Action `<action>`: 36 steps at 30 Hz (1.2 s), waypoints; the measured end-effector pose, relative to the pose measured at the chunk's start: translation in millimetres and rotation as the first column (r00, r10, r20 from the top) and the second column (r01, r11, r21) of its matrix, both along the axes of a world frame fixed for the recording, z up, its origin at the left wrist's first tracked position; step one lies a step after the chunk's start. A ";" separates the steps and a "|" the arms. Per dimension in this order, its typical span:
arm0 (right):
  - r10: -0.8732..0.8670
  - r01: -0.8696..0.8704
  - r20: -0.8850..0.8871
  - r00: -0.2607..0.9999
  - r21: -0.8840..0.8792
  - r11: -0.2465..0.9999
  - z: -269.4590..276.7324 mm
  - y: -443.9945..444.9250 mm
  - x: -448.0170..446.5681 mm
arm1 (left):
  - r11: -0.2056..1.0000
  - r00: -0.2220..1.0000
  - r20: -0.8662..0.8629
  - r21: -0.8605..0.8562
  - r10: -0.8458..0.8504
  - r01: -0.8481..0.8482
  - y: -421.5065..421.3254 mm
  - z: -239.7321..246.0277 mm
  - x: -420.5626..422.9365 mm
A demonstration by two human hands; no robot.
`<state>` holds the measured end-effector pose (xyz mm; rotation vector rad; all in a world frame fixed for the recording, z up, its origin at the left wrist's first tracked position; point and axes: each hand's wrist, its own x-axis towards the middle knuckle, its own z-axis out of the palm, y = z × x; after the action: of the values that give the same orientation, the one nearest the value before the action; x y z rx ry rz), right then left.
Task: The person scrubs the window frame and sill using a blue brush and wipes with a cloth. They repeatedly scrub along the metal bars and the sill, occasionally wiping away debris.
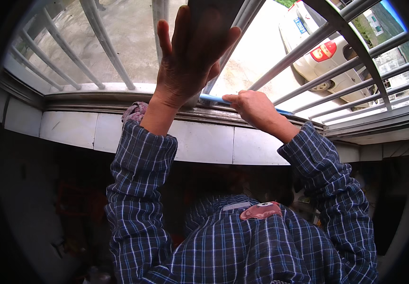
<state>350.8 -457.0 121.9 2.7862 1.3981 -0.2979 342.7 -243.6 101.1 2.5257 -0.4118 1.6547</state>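
Observation:
My left hand [186, 56] is raised with its fingers spread against a dark upright window frame member [215, 10]. Its palm side is hidden. Lower and to the right, my right hand [256, 108] is curled over a long light blue strip [213, 98], its index finger stretched along it. The strip shows on both sides of that hand, close to the metal window track [101, 102]; what it is made of cannot be told. Beside my left wrist, a bunched pinkish cloth [135, 111] lies at the track's inner edge.
Metal window bars [108, 46] stand beyond the track, crossed by a curved bar [362, 53] at right. White tiles [204, 142] face the sill on my side. Outside, a light-coloured car [339, 71] is parked on concrete paving [130, 35]. The room below is dark.

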 end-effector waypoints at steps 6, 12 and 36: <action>-0.100 0.175 0.178 0.979 -0.480 0.860 52.1 -70.8 14.5 | 1.000 1.000 0.010 -0.016 -0.009 0.009 6.0 -3.3 -1.5; 0.019 -0.025 0.107 0.994 0.051 0.998 -18.6 -3.3 -14.4 | 0.999 1.000 0.016 -0.038 -0.015 0.015 2.3 -0.6 -3.1; -0.445 0.442 0.058 0.894 0.048 0.896 -41.8 -190.6 -34.0 | 0.986 0.990 0.051 0.098 0.131 -0.136 19.1 -1.1 -12.6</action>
<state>316.7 -647.5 80.0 3.0826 0.7401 -0.1783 330.1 -224.6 100.0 2.6471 -0.3447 1.7829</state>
